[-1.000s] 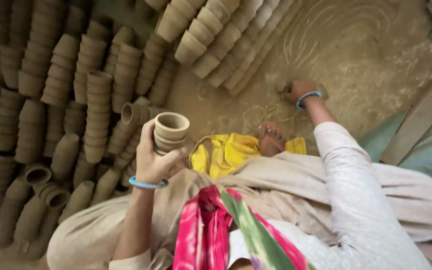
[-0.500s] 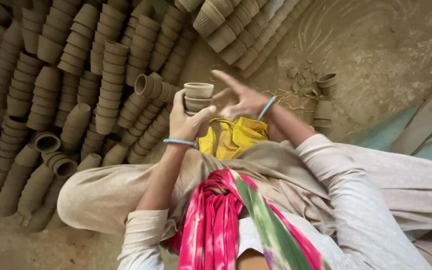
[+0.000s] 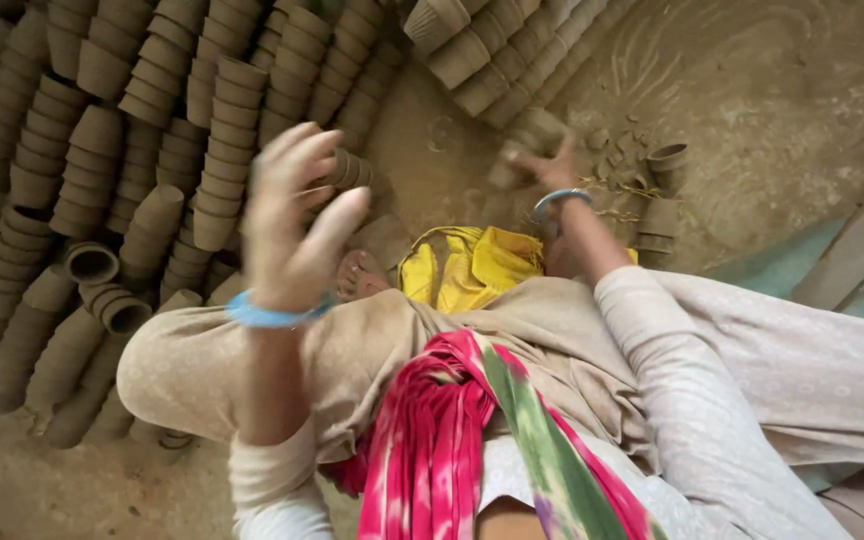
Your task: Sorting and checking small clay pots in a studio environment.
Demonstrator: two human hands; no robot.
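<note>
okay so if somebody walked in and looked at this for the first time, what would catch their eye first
Probably the rows of stacked clay cups lying across the dirt floor at upper left, nested into long columns. Next, the raised left hand, open and blurred, with a blue bangle at the wrist. Then the bright pink and green scarf at bottom centre and the yellow cloth above it, while the right hand reaches to loose cups at upper right.
</note>
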